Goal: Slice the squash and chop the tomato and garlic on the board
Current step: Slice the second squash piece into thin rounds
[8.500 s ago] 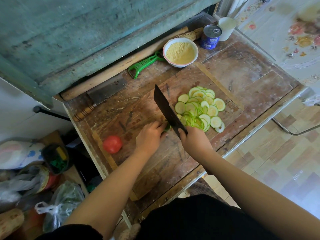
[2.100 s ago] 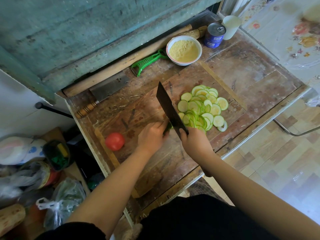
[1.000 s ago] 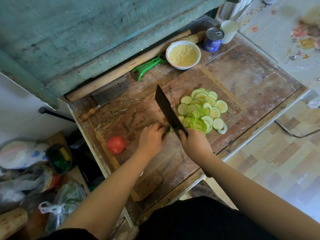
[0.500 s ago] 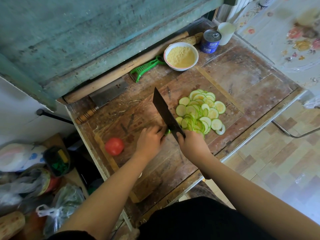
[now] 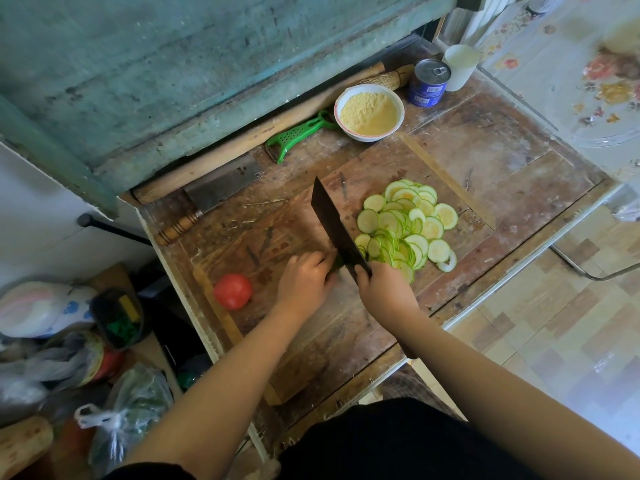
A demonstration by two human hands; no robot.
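Note:
On the worn wooden board [image 5: 298, 344] my left hand [image 5: 304, 280] curls over a short green end of squash [image 5: 337, 262], mostly hidden under the fingers. My right hand [image 5: 384, 292] grips the handle of a dark cleaver [image 5: 336, 227], whose blade stands edge-down right against the squash end. A heap of thin squash slices [image 5: 405, 226] lies to the right of the blade. A whole red tomato [image 5: 232, 291] sits on the board's left side, apart from my left hand. No garlic is in view.
A second cleaver with a wooden handle [image 5: 214, 199], a rolling pin [image 5: 249, 140], a green peeler [image 5: 298, 138], a bowl of yellow meal [image 5: 369, 112], a blue tin [image 5: 429, 83] and a white cup [image 5: 460, 65] line the back. Bags and containers [image 5: 69, 344] crowd the floor at left.
The squash end under my left hand has grown shorter and the slice heap beside the blade fuller. Both hands keep their grips at the same spot on the board.

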